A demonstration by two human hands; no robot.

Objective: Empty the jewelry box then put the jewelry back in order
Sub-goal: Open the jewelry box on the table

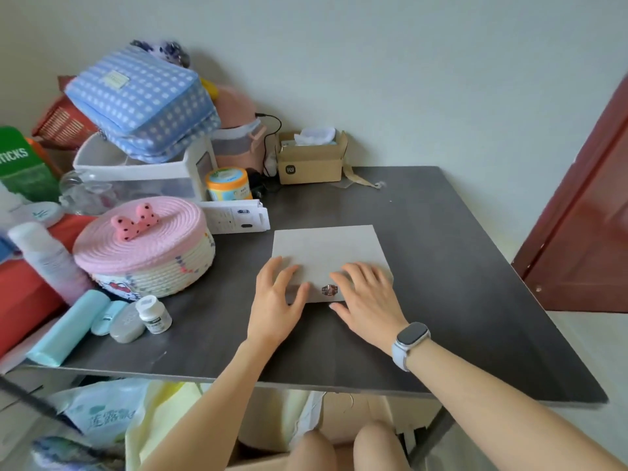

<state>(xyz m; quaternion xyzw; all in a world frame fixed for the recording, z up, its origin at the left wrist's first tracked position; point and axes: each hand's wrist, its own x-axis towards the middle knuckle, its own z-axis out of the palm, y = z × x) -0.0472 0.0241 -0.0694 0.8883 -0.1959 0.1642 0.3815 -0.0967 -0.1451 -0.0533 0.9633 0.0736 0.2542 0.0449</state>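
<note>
A flat grey jewelry box [326, 249] lies closed on the dark table [441, 266], a small metal clasp [329, 289] at its near edge. My left hand [277, 297] rests on the box's near left corner, fingers spread and the thumb by the clasp. Just right of the clasp, my right hand [365, 299] lies on the near right corner with straight fingers; a watch sits on that wrist. No jewelry is in sight.
A pink-lidded woven basket [146, 246], small bottles [153, 314] and teal cases [68, 328] crowd the table's left side. A cardboard box [311, 161] stands at the back by the wall. A red-brown door [591, 232] is at the right.
</note>
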